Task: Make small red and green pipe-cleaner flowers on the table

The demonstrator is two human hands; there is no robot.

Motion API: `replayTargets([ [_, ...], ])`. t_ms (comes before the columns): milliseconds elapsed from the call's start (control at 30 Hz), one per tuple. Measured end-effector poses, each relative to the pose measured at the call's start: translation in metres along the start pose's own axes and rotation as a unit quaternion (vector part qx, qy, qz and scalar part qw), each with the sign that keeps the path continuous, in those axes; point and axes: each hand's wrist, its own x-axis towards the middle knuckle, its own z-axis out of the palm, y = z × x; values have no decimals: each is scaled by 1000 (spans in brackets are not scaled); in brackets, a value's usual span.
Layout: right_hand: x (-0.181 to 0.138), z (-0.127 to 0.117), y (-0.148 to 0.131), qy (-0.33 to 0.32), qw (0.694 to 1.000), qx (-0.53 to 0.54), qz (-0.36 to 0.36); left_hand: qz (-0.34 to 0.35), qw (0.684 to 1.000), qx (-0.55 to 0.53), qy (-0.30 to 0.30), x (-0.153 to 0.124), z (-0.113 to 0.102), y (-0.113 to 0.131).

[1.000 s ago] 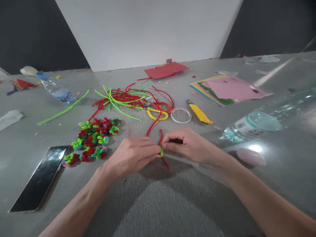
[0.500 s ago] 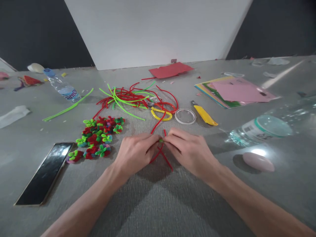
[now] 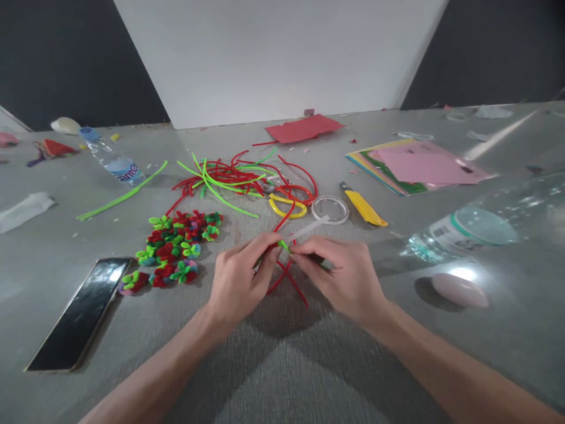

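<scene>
A short bright green pipe cleaner piece [image 3: 283,245] is pinched between the fingertips of my left hand [image 3: 245,271] and my right hand [image 3: 338,271]. The two hands nearly meet over the table, thumbs and forefingers pressed together. Behind my right fingertips rises a narrow white strip [image 3: 311,228], reaching toward a white ring-shaped roll [image 3: 330,210]; whether my fingers hold it I cannot tell. Beneath the hands, red pipe cleaners [image 3: 296,285] cross on the tabletop. Left of my left hand lies a cluster of small fuzzy red and green pipe cleaner flowers [image 3: 168,252].
Beyond the hands lie a tangle of red and green pipe cleaners [image 3: 225,176], scissors with yellow and orange handles [image 3: 286,213] and a yellow cutter [image 3: 365,207]. At left are a phone [image 3: 79,318] and a small bottle [image 3: 110,159]; at right, a large bottle [image 3: 463,232] and coloured paper [image 3: 424,162].
My left hand has turned slightly, and more of the green pipe cleaner piece shows between the fingertips. The white strip has come into view behind my right fingers.
</scene>
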Motion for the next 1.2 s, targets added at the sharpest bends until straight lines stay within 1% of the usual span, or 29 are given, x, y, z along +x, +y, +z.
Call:
replayTargets([
  [67,3,-2,1,-30,997,54,35,7,999,-33,-5,0,-2,1],
  [133,6,-3,3,-66,985,135,81,27,997,-64,-21,1,-4,0],
  [167,7,-4,5,-88,973,185,107,42,996,-75,-33,1,-6,0],
  [267,10,-9,12,-169,920,306,176,93,989,-94,-70,3,-11,-3],
  [333,13,-14,17,-228,896,327,197,118,982,-102,-101,5,-14,-7],
  [367,14,-17,19,-248,890,324,201,125,979,-106,-119,7,-15,-8],
  [467,18,-23,26,-286,889,293,202,143,967,-105,-182,11,-18,-13],
  [533,19,-24,28,-303,893,267,198,158,960,-76,-218,13,-17,-15],
  [600,20,-24,29,-304,906,231,181,169,956,-27,-239,14,-16,-17],
  [667,20,-22,28,-285,928,179,159,172,954,24,-244,14,-13,-19],
  [733,19,-20,24,-262,946,126,145,171,953,65,-240,13,-11,-21],
  [800,18,-18,20,-244,957,85,136,166,952,100,-235,12,-9,-23],
  [900,16,-16,16,-213,972,34,97,160,952,135,-223,10,-7,-25],
  [1000,14,-14,15,-176,983,-13,56,150,954,156,-209,8,-5,-26],
  [1200,10,-8,16,-140,989,-52,14,106,965,158,-182,5,-3,-23],
])
